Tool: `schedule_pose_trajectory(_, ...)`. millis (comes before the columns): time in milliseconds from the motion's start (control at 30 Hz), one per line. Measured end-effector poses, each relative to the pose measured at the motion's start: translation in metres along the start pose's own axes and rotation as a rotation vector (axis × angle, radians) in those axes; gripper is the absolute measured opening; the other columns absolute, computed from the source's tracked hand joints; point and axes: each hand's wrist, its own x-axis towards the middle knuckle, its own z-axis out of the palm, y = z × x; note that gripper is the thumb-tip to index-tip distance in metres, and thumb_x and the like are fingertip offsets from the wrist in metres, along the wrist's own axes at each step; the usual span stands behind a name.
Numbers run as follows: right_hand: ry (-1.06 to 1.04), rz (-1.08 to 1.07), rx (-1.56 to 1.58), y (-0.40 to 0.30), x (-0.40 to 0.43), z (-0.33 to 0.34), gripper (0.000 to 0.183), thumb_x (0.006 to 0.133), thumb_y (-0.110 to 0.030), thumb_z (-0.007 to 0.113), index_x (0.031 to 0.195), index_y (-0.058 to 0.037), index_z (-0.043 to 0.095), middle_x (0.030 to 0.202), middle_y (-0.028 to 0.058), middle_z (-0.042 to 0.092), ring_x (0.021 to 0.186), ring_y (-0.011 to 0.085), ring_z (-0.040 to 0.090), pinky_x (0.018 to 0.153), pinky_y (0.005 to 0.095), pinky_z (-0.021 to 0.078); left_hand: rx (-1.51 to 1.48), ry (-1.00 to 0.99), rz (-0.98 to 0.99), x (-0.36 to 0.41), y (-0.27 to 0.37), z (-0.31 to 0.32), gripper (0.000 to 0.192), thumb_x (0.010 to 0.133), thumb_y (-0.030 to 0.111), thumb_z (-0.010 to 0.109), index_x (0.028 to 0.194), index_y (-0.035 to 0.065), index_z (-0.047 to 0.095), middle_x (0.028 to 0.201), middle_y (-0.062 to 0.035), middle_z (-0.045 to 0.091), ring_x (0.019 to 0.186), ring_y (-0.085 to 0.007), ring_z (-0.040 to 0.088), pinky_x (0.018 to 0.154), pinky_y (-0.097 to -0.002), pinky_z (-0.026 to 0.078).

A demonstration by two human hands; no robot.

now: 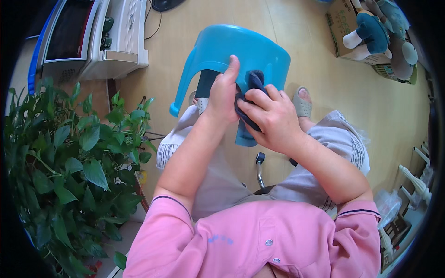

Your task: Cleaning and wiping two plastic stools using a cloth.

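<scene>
A blue plastic stool [243,45], tilted on its side, is held up in front of me above the floor, between my knees. My left hand [226,90] grips it near a leg, with the thumb lying along the blue surface and the other fingers mostly hidden. In my right hand [269,116] is a dark cloth [256,79], bunched under the fingers and touching the stool beside my left hand. One stool leg points down to the left; another shows below my hands.
A leafy potted plant [94,166] fills the left side, below a white cabinet [128,34]. At the upper right are a cardboard box [335,27] and stuffed toys [373,33]. A chair's metal leg [259,172] shows between my legs. White spindles [415,182] stand at the right.
</scene>
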Motion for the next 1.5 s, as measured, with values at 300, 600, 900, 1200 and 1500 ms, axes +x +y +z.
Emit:
schedule_pose_trajectory(300, -0.182, -0.042, 0.228, -0.006, -0.023, 0.0, 0.03, 0.065, -0.018, 0.075, 0.094, -0.0156, 0.069, 0.094, -0.0007, 0.055, 0.086, 0.0229, 0.053, 0.064, 0.0372, 0.0412, -0.053, 0.004, 0.159, 0.009, 0.011, -0.008, 0.057, 0.103, 0.045, 0.04, 0.138, 0.0002, 0.04, 0.135, -0.0174, 0.052, 0.124, -0.0328, 0.052, 0.106, -0.0487, 0.043)
schedule_pose_trajectory(600, -0.324, 0.147, 0.298, -0.014, -0.015, 0.002, 0.021, 0.07, -0.013, 0.071, 0.09, -0.0086, 0.066, 0.091, 0.0054, 0.058, 0.082, 0.0267, 0.055, 0.065, 0.0394, 0.0462, 0.134, 0.304, 0.265, 0.009, 0.001, 0.0, 0.027, 0.097, 0.03, 0.063, 0.101, 0.0041, 0.06, 0.093, -0.0015, 0.06, 0.077, -0.0114, 0.055, 0.068, -0.028, 0.047)
schedule_pose_trajectory(900, -0.228, 0.059, 0.053, -0.005, -0.014, 0.0, 0.028, 0.07, -0.021, 0.071, 0.096, -0.0145, 0.065, 0.089, 0.0022, 0.056, 0.086, 0.0225, 0.055, 0.065, 0.038, 0.0424, -0.052, 0.237, 0.325, 0.001, 0.039, -0.005, 0.035, 0.101, 0.031, 0.053, 0.114, -0.0011, 0.056, 0.107, -0.0102, 0.064, 0.093, -0.0227, 0.064, 0.082, -0.037, 0.055)
schedule_pose_trajectory(1200, -0.161, 0.408, 0.599, 0.027, -0.032, -0.002, 0.021, 0.073, -0.006, 0.066, 0.094, -0.0021, 0.068, 0.093, 0.0122, 0.064, 0.085, 0.0295, 0.063, 0.075, 0.0382, 0.0493, -0.395, -0.107, 0.177, 0.003, 0.069, -0.025, 0.047, 0.102, 0.037, 0.046, 0.132, 0.0, 0.046, 0.128, -0.0165, 0.057, 0.118, -0.0317, 0.057, 0.1, -0.0472, 0.049)
schedule_pose_trajectory(1500, 0.19, 0.027, 0.279, 0.023, 0.006, -0.025, 0.03, 0.074, -0.005, 0.069, 0.103, -0.0053, 0.065, 0.097, 0.0103, 0.058, 0.083, 0.0278, 0.056, 0.071, 0.037, 0.0454, -0.301, -0.161, 0.251, -0.002, 0.06, -0.004, 0.048, 0.102, 0.038, 0.047, 0.134, 0.0029, 0.046, 0.131, -0.0122, 0.057, 0.118, -0.0292, 0.057, 0.102, -0.0458, 0.047)
